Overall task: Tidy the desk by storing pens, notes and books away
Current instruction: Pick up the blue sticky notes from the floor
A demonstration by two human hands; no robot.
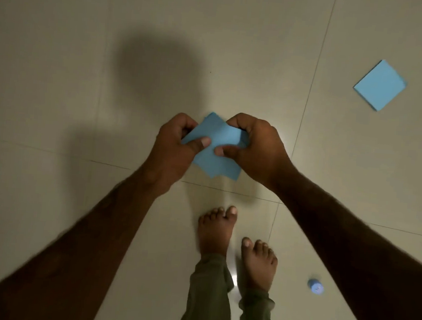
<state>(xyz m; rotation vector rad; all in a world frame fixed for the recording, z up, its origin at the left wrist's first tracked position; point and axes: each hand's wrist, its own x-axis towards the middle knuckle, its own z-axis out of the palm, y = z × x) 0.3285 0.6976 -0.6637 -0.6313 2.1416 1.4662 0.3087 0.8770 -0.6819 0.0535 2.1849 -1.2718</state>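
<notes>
Left hand: the left hand [178,141] pinches the 9 o'clock edge of a sheaf of blue notes [216,164], thumb flat on top and fingers curled beneath.
Right hand: the right hand [251,148] grips the 3 o'clock side of the same sheaf, thumb pressed on its face and fingers curled over the far edge.
Held notes: the sheets sit unevenly fanned between the 2 hands, with corners poking out at 6 o'clock, above the tiled floor [87,47].
Arms: both forearms reach forward and meet at mid-frame over the bare feet [216,234].
Next pad: a second blue note pad [379,85] lies flat on the floor at 2 o'clock from the hands, well apart from them. It is near-square and turned like a diamond, so it has no clear long axis.
Nearer hand: the right, by position.
Likely next move: squaring the sheaf, then a stoop toward 2 o'clock.
Also on the floor: a small blue object [315,287] at 5 o'clock, too blurred to name.
Storage: no tabletop or drawer is in view.
</notes>
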